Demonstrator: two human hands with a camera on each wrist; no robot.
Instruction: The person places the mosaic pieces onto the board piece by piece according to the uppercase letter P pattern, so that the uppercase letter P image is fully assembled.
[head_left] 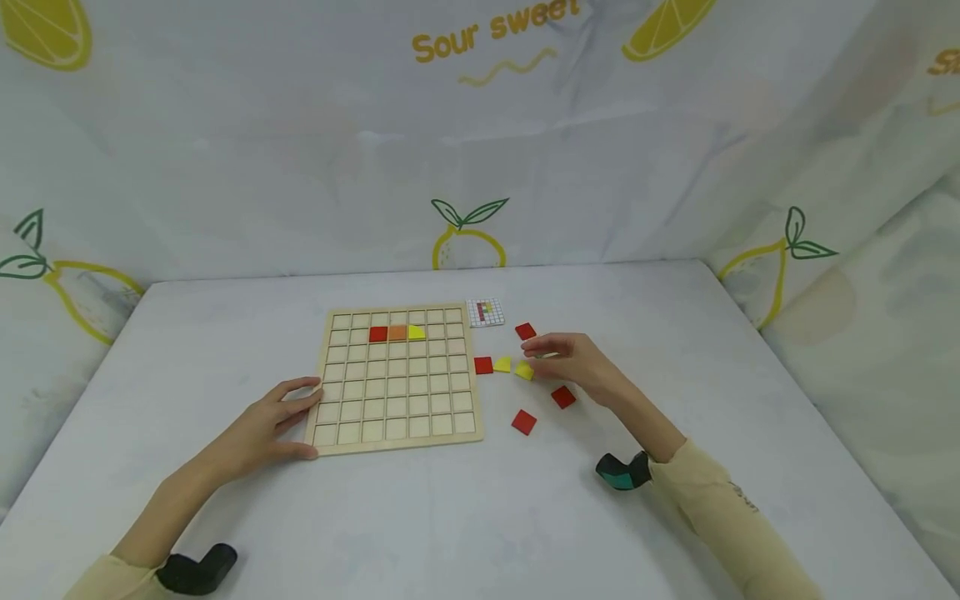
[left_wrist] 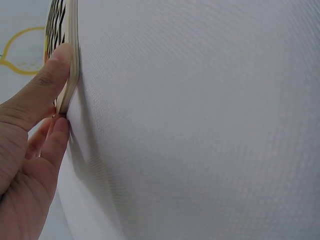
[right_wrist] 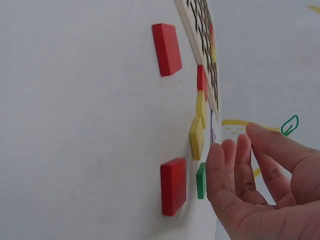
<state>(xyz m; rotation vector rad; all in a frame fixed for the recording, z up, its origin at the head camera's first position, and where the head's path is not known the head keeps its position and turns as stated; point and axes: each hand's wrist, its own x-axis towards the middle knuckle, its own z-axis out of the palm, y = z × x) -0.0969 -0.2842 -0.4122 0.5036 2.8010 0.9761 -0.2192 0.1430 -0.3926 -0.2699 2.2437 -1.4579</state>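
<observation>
A wooden grid board (head_left: 396, 388) lies on the table with a red tile (head_left: 378, 334), an orange tile (head_left: 397, 333) and a yellow piece (head_left: 416, 332) in one upper row. My left hand (head_left: 262, 429) touches the board's left edge, its thumb at the near corner. Right of the board, my right hand (head_left: 577, 362) hovers over the loose pieces, fingers slightly bent with nothing between them. Below its fingertips is a green piece (right_wrist: 201, 181), mostly hidden in the head view. Two yellow pieces (head_left: 502, 364) and several red tiles (head_left: 524, 422) lie around it.
A small card (head_left: 486, 312) with a coloured grid pattern lies by the board's far right corner. Black straps (head_left: 624, 472) hang at both wrists. A white curtain (head_left: 300, 167) printed with lemons stands behind the table.
</observation>
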